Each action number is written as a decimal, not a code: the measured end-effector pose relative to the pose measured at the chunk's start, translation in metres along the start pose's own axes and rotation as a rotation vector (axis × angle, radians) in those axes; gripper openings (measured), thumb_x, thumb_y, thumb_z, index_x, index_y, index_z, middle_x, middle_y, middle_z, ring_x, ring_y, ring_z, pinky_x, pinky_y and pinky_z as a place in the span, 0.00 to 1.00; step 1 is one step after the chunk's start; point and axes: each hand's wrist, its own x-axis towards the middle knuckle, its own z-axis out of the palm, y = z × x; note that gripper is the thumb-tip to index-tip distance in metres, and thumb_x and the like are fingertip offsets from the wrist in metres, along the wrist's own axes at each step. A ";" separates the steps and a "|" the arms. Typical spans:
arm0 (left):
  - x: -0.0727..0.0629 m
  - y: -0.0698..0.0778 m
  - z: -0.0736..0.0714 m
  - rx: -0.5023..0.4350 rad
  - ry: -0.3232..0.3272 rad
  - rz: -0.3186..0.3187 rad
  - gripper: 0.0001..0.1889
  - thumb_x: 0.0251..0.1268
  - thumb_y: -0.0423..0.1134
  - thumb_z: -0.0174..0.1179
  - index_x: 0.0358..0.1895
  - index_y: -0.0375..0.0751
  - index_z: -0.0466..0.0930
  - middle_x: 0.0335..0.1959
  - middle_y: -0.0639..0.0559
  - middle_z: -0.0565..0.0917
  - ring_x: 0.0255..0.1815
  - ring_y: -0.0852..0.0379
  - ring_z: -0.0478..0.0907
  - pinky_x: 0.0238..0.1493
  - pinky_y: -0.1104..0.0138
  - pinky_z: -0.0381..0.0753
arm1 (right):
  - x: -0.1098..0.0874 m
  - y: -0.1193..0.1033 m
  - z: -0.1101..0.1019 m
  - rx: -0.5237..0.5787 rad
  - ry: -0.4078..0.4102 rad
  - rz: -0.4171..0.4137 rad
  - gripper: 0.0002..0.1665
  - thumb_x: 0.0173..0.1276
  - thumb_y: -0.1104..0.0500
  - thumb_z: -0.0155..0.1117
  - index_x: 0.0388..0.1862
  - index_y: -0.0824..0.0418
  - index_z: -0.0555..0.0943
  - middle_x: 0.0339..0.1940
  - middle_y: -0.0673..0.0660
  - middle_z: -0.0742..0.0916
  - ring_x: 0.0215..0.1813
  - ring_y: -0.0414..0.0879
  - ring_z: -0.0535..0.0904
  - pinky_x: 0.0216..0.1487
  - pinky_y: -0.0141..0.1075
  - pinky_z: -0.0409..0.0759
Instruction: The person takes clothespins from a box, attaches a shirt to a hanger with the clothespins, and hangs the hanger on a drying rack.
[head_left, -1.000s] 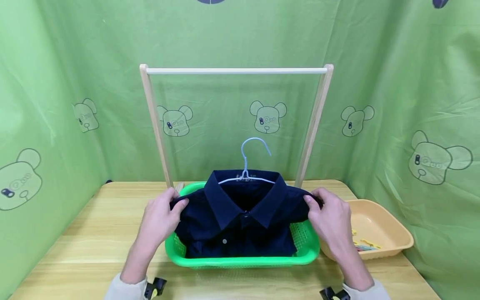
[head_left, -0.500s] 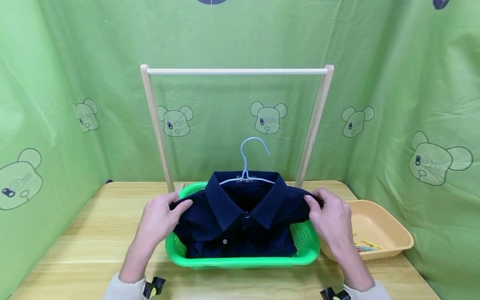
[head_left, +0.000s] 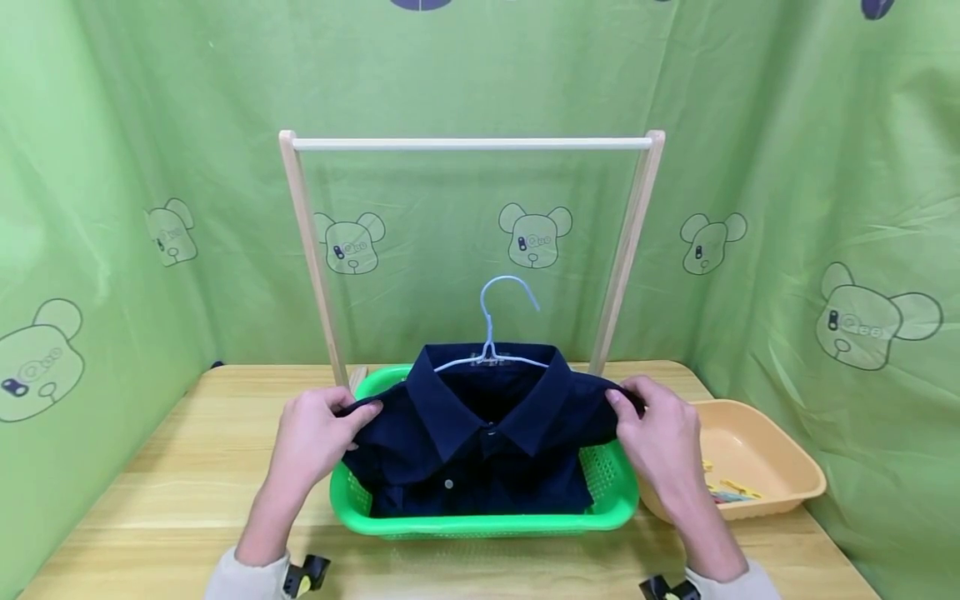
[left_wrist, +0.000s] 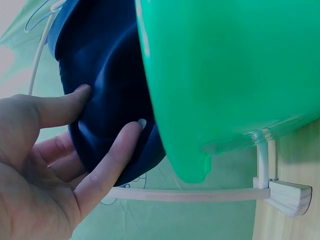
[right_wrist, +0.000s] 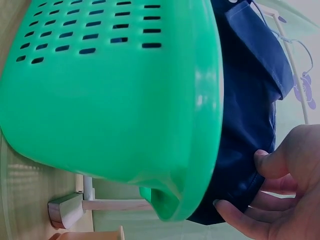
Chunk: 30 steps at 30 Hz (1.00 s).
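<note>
A dark navy collared shirt (head_left: 420,433) lies in a green plastic basket (head_left: 480,524), its upper part raised toward the back rim. Inside the collar sits a pale blue wire hanger (head_left: 489,329), hook pointing up; its arms run hidden under the shoulders. My left hand (head_left: 311,437) pinches the shirt's left-side shoulder between thumb and fingers. At the opposite shoulder, my right hand (head_left: 663,437) pinches the cloth the same way. Both wrist views show the thumbs on the front of the fabric, with fingers behind and below, close to the basket's rim.
Behind the basket stands a wooden rack with a white crossbar (head_left: 472,144). An orange tray (head_left: 765,450) holding several small coloured clothespins (head_left: 738,490) is at the right, partly behind my right forearm. Green printed curtains (head_left: 480,83) surround the wooden table (head_left: 172,475).
My left hand has shifted slightly left and down at the shoulder, its thumb reaching further over the cloth. The right hand, shirt and hanger are almost unchanged.
</note>
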 end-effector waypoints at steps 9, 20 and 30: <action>0.000 -0.001 -0.001 -0.002 0.017 0.012 0.10 0.59 0.39 0.61 0.21 0.45 0.77 0.16 0.54 0.81 0.20 0.61 0.85 0.28 0.67 0.80 | 0.000 0.000 0.000 0.009 -0.004 0.001 0.05 0.68 0.60 0.67 0.36 0.62 0.85 0.33 0.61 0.90 0.36 0.58 0.85 0.37 0.49 0.78; 0.000 -0.003 0.000 0.015 0.037 0.029 0.09 0.56 0.37 0.60 0.20 0.45 0.75 0.16 0.54 0.83 0.19 0.61 0.85 0.26 0.67 0.79 | 0.000 -0.002 0.000 0.015 -0.008 0.014 0.05 0.68 0.60 0.67 0.36 0.61 0.86 0.33 0.60 0.90 0.36 0.57 0.85 0.37 0.48 0.78; 0.000 -0.003 0.000 -0.026 0.051 0.008 0.07 0.59 0.38 0.61 0.24 0.44 0.81 0.23 0.52 0.87 0.19 0.61 0.86 0.28 0.67 0.83 | -0.001 -0.001 0.001 0.017 0.002 0.019 0.05 0.68 0.59 0.68 0.36 0.61 0.86 0.33 0.60 0.90 0.36 0.57 0.85 0.37 0.47 0.78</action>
